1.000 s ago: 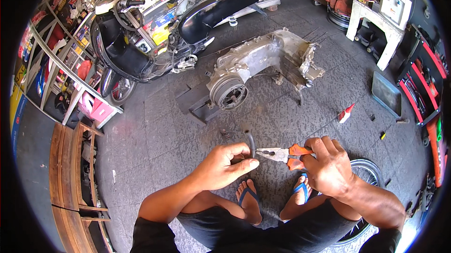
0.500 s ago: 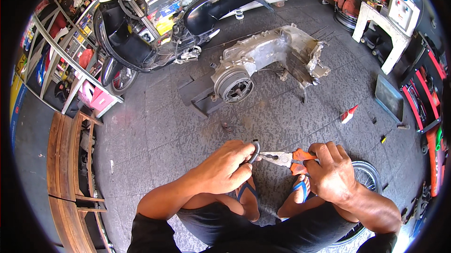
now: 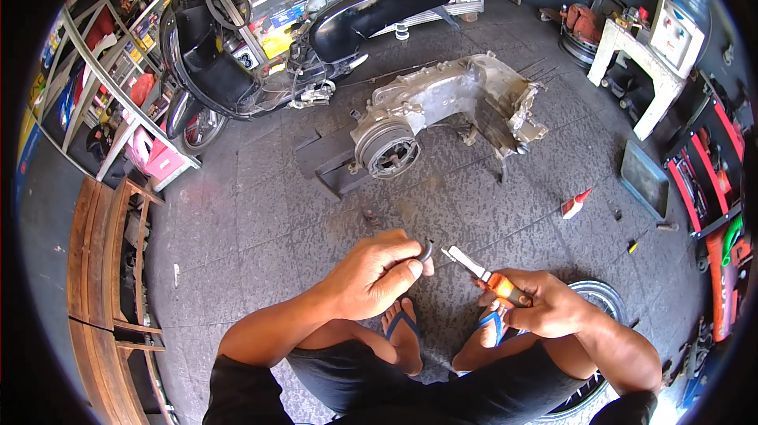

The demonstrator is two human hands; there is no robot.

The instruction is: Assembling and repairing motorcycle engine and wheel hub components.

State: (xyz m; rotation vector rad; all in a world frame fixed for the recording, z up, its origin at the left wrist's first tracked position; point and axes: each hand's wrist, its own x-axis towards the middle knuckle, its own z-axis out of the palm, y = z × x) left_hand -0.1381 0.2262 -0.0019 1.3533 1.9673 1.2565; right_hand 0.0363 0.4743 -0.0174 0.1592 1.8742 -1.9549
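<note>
Pinched in my left hand (image 3: 375, 271) is a small dark curved piece, like part of a ring (image 3: 426, 250); my fingers cover the rest of it. My right hand (image 3: 551, 303) is wrapped round the orange handles of long-nose pliers (image 3: 467, 261). The pliers' metal jaws point up and left toward the dark piece, with a small gap between the two. Seen edge-on, the jaws look closed or nearly so. Both hands are above my knees, over the dark tiled floor.
Ahead lies a bare metal scooter engine case (image 3: 442, 97). A black scooter body (image 3: 379, 22) stands behind it. A red-and-white bottle (image 3: 575, 205), a blue-grey tray (image 3: 643, 180) and a tool rack (image 3: 699, 176) are at right, a wheel (image 3: 608, 299) beside my leg, a wooden bench (image 3: 93, 267) at left.
The pliers have come away from the dark piece and moved right and down, turning edge-on. My right hand has dropped a little; my left still pinches the piece.
</note>
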